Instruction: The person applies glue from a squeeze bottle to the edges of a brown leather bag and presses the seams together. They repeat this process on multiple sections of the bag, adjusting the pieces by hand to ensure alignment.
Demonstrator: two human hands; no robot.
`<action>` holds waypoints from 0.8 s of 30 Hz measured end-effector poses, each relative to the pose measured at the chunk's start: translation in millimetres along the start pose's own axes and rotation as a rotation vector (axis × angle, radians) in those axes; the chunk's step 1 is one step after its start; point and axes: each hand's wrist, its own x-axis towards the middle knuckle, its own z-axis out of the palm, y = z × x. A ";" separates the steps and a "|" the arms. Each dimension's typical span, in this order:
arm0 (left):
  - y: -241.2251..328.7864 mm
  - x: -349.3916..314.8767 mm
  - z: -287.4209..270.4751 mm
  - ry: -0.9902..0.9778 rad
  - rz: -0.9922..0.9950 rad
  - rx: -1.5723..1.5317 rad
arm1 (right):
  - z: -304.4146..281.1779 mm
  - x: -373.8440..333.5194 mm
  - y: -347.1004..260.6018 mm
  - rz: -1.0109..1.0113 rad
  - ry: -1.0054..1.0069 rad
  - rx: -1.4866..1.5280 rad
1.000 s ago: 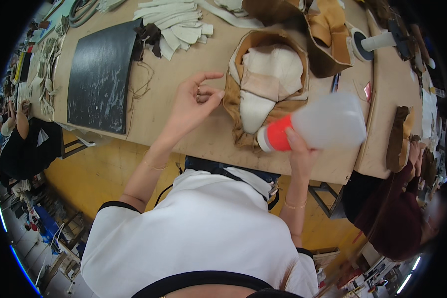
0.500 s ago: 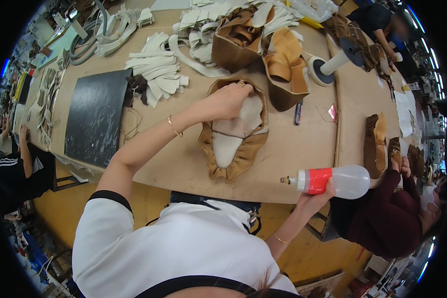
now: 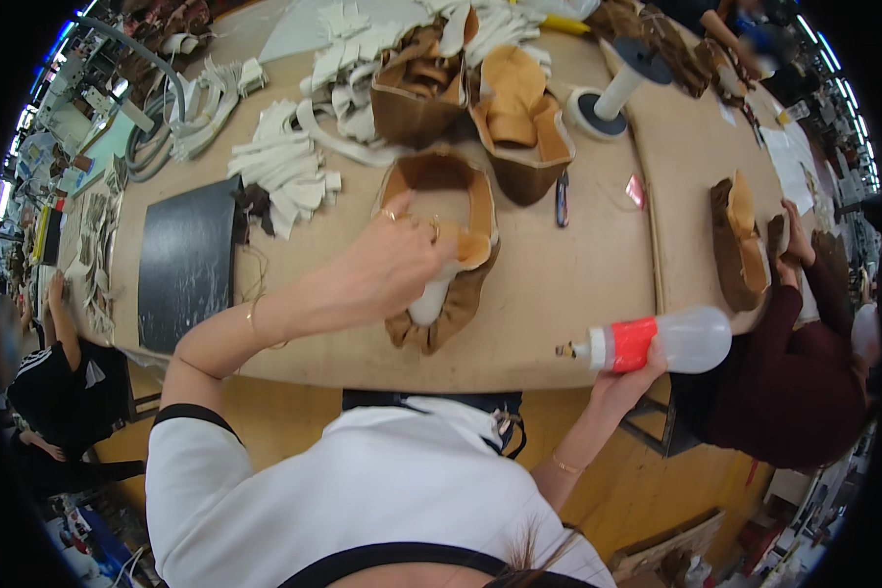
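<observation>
A brown suede shoe upper (image 3: 485,211) lies on the table in front of me, its gathered toe towards my body. Over its opening, my left hand (image 3: 387,263) is closed, with its fingers curled at a tan leather flap (image 3: 472,249). The back of the hand hides the fingertips and part of the upper; pale lining shows below it. In my right hand (image 3: 632,377) is a translucent squeeze bottle (image 3: 694,340) with a red band. It is held sideways off the table's near edge, its nozzle pointing left.
Two brown uppers (image 3: 416,108) stand beyond, beside heaps of cream strips (image 3: 289,167). A black board (image 3: 188,265) lies left. A small knife-like tool (image 3: 562,201) and a white spool stand (image 3: 612,98) are to the right. Co-workers sit at both sides; another upper (image 3: 740,245) lies near the right one.
My left hand has come nearer, drawing the pale-lined flap back from the upper's far end, where tan inner leather now shows. The bottle stays in my right hand. The view has shifted slightly.
</observation>
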 end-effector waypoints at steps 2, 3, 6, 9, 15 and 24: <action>25.1 -20.8 6.2 -0.313 -0.060 -0.203 | -0.3 0.7 -0.9 -0.008 -0.014 0.004; 31.7 -26.5 9.9 -0.418 -0.050 -0.237 | -0.9 -0.5 -2.3 -0.010 -0.057 -0.001; 38.9 -34.1 16.3 -0.419 0.117 -0.353 | -1.4 -4.2 -6.4 0.034 -0.091 0.002; 26.7 -27.3 7.0 -0.301 0.186 -0.531 | -3.2 -8.4 -9.2 -0.016 0.052 -0.020; -31.2 19.1 -21.3 0.241 0.107 -0.227 | -18.7 -8.3 -17.5 -0.055 0.065 0.026; -72.2 116.9 7.8 0.108 0.198 0.401 | -42.3 2.3 -28.2 -0.089 0.194 0.129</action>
